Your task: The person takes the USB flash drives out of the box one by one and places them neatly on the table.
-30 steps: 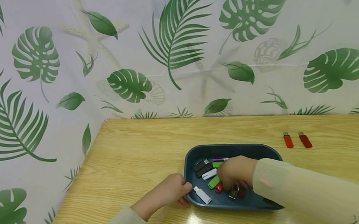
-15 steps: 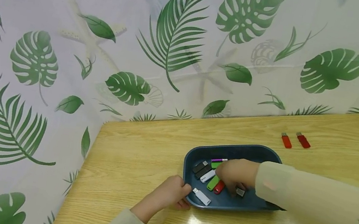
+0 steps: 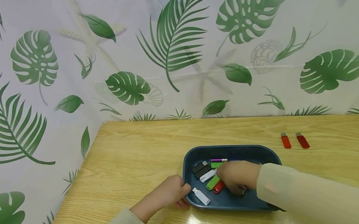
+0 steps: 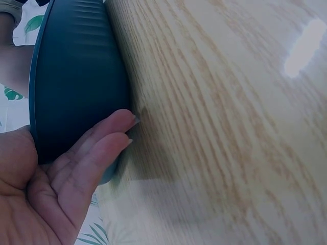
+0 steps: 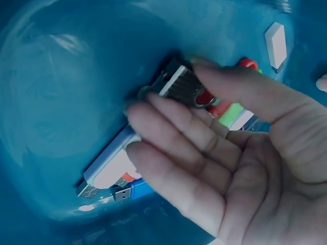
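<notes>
My left hand (image 3: 172,191) grips the near left corner of the blue tray (image 3: 221,206), thumb over the rim; the left wrist view has two of its fingers (image 4: 97,158) along the outer wall. Inside the tray, my right hand (image 3: 238,174) pinches a dark USB drive with a metal cover (image 5: 186,89) between thumb and fingers. Left of that hand lie black drives (image 3: 201,169), a white drive (image 3: 207,176), a green drive (image 3: 213,182) and a red drive (image 3: 219,187). Another white drive (image 3: 201,196) lies apart by the left thumb.
Two red drives, one brighter (image 3: 286,141) and one darker (image 3: 303,141), lie on the wooden table (image 3: 138,152) behind the tray. A leaf-patterned cloth (image 3: 175,48) hangs behind the table. A blue drive (image 5: 140,189) shows in the right wrist view.
The right hand has shifted slightly within the tray, and the metal-covered drive, plainer to see below its fingers before, is now mostly hidden in the head view. The left hand keeps its hold on the corner.
</notes>
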Available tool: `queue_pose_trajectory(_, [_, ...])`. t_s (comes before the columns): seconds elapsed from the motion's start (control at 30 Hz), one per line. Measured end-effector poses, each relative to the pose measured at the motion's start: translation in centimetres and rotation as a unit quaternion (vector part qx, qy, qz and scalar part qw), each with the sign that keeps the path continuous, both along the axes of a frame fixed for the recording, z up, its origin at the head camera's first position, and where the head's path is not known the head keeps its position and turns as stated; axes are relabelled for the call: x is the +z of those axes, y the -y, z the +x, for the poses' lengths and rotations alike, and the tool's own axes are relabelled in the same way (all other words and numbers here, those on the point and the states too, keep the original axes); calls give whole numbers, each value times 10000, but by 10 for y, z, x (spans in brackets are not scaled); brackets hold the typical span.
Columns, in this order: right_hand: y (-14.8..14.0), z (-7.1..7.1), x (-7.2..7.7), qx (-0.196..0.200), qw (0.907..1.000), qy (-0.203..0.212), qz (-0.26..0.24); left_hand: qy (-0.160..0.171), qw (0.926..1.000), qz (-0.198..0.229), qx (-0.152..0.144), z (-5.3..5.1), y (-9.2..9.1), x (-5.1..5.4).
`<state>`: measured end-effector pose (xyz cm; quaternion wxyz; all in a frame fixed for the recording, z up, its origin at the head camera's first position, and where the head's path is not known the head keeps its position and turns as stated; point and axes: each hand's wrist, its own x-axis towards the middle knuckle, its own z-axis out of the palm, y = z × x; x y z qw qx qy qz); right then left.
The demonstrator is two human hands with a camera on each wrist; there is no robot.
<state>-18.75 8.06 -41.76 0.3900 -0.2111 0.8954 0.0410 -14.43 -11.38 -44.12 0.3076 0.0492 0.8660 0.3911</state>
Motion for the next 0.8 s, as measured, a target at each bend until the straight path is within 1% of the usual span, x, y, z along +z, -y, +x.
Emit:
queue_pose_trajectory(0.13, [-5, 0, 10, 0, 9999, -98, -99, 10, 10000, 8, 11, 0, 0, 0])
queue_pose_trajectory(0.3, [-16, -3, 28, -94, 9998, -113, -142, 24, 10000, 26, 36, 0, 0, 0])
queue_pose_trajectory(0.5, [-28, -11, 47, 48, 9999, -106, 50, 29, 10000, -22, 37, 1, -1, 1])
queue_pose_trajectory(0.67, [-37, -17, 58, 23, 9998, -135, 160, 28, 10000, -23, 41, 1, -2, 3])
queue_pose_trajectory(0.8, [-46, -20, 65, -54, 9997, -169, 138, 41, 10000, -53, 52, 1, -2, 4])
